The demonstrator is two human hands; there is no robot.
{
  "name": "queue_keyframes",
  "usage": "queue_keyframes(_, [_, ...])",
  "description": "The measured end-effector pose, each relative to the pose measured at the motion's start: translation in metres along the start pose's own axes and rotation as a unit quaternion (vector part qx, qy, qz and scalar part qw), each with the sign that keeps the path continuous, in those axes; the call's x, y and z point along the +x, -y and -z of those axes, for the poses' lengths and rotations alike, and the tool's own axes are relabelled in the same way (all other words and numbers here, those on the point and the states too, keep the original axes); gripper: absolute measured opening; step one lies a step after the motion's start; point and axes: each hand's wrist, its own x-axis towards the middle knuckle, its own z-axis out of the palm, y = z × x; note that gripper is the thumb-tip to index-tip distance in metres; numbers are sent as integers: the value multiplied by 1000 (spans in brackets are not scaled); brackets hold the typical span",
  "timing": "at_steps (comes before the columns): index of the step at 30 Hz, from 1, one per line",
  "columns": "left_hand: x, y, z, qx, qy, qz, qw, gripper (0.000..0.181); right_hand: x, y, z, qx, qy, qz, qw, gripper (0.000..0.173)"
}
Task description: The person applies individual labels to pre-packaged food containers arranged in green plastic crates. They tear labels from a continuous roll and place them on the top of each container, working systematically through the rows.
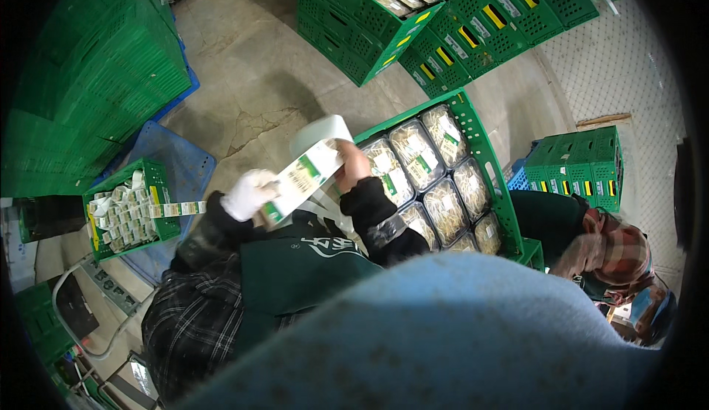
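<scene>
My left hand (252, 194), in a white glove, holds one end of a strip of printed labels (302, 177) with green and white faces. Bare, my right hand (352, 166) grips the other end, beside a loop of white backing strip (324, 131). Just right of the hands stands a green plastic crate (493, 172) with rows of clear-lidded black trays. The trays, such as this packed tray (416, 155), hold pale, thin sprout-like strands, and several bear a green and white label. The image is slightly blurred at both hands.
At the left, a small green crate (160, 180) holds many label rolls on a blue plastic pallet (194, 161). Stacked green crates (138, 61) rise behind it; another crate stack (343, 28) with trays stands ahead. A person (609, 249) in a checked sleeve is at the right.
</scene>
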Motion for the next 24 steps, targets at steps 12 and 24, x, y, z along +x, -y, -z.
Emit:
queue_keyframes(12, [-73,37,115,179,63,3,982,58,-1,9,-23,39,111,-14,993,25])
queue_keyframes(24, [39,-27,-28,61,56,-99,992,7,-92,38,35,-547,-44,436,713,42])
